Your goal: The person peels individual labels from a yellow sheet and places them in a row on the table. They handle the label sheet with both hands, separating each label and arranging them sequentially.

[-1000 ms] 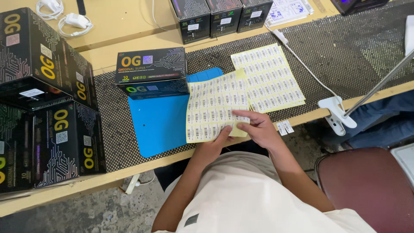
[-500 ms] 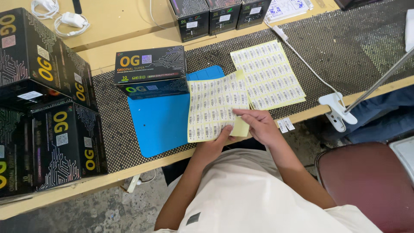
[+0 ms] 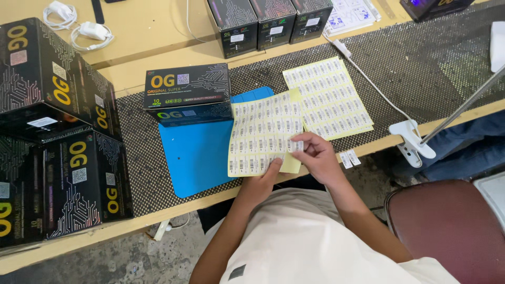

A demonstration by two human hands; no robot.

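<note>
Head view | yellow label sheet (image 3: 261, 131), barcode stickers in rows | left hand (image 3: 263, 181), right hand (image 3: 315, 158) pinching it

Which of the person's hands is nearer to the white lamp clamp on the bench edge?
Right. The right hand peels at the sticker sheet, on the side toward the clamp; the left hand sits farther away.

2 label sheets (image 3: 263, 134), approx. 8 black boxes (image 3: 187, 87)

We see stacked black cartons (image 3: 58, 137) at the left, a blue mat (image 3: 197, 152) on dotted matting (image 3: 421, 58), and a white clamp (image 3: 413, 139) at the bench edge.
</note>
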